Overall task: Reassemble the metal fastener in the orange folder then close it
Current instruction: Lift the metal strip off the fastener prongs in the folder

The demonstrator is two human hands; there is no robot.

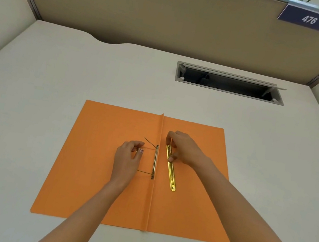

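Desk (28, 120): pale, inside a beige cubicle.
Orange folder (93, 173): open flat, spine toward the viewer.
Prong base (154, 162): beside the spine, prongs pointing left.
Left hand (127, 157): fingers pinching something small.
Right hand (183, 148): fingers pinching the gold bar (172, 171).

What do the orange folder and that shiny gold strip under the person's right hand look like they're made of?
The orange folder looks like thin card or heavy paper: matte, no glare, with a sharp crease down its spine. The gold strip looks like thin metal, perhaps brass-plated: it reflects brightly and has punched holes. The right hand grips its far end. The prongs near the spine look like duller grey metal.
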